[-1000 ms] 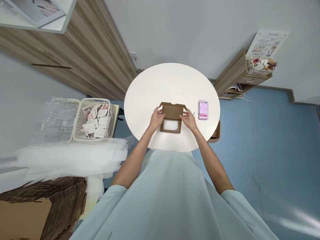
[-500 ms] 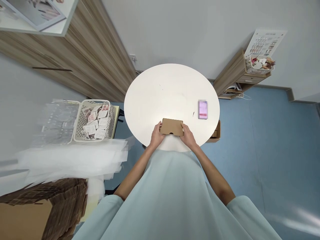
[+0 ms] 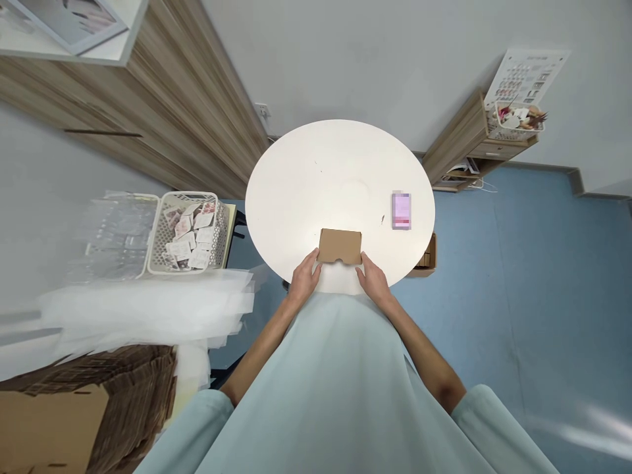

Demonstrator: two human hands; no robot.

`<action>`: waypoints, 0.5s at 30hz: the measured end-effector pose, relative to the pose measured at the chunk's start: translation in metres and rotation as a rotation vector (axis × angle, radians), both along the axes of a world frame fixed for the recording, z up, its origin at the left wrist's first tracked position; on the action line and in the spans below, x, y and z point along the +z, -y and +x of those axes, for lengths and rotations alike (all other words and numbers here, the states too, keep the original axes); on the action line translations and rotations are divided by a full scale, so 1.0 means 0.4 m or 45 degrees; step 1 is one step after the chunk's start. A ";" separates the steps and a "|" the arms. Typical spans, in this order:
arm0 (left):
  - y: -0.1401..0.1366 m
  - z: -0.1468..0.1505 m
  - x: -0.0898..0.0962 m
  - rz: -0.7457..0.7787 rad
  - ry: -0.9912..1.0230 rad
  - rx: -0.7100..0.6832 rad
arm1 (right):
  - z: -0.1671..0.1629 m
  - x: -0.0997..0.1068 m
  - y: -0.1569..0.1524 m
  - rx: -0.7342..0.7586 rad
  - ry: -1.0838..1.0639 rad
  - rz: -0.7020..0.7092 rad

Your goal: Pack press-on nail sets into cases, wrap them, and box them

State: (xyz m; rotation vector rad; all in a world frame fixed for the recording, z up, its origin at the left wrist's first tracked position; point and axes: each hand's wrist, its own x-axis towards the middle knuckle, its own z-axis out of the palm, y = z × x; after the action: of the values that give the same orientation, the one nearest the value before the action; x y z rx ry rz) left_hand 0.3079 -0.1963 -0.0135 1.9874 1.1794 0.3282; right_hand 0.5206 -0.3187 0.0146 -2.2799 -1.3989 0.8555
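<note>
A small brown cardboard box with its lid closed lies near the front edge of the round white table. Its front edge has a small half-round notch. My left hand is beside the box's front left corner, thumb apart from the fingers, fingertips close to the side. At the front right corner, my right hand is likewise open, its thumb spread and fingertips at or very near the cardboard. Neither hand is wrapped round the box; whether the fingertips still touch it, I cannot tell.
A phone lies on the table's right side. To the left stand a white basket of cards, clear plastic packs, white sheets and stacked flat cardboard. A cardboard carton is on the floor at right.
My hands have loosened from the box's sides and drawn back towards me, thumbs coming off it. The box now lies with its top and front notch plainly visible.
</note>
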 end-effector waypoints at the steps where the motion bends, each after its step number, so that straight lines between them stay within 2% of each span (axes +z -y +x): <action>1: 0.003 -0.002 -0.002 -0.012 -0.008 -0.001 | -0.002 0.003 -0.001 0.002 0.003 -0.042; 4: 0.012 -0.006 -0.008 -0.048 -0.053 -0.002 | -0.005 0.002 -0.003 0.018 -0.008 -0.128; 8: 0.021 -0.008 -0.008 -0.148 -0.127 0.001 | -0.010 -0.016 0.002 0.021 -0.026 -0.152; 12: 0.031 0.002 0.000 -0.268 -0.182 0.126 | -0.017 -0.034 0.010 -0.009 -0.047 -0.132; 15: 0.041 0.014 0.005 -0.349 -0.110 0.209 | -0.022 -0.048 0.014 -0.057 -0.075 -0.110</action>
State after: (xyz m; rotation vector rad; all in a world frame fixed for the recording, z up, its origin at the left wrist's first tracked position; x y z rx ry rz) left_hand 0.3134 -0.2125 -0.0115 1.6867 1.3679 0.1541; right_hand 0.5120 -0.3244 -0.0045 -2.3202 -1.3045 0.9785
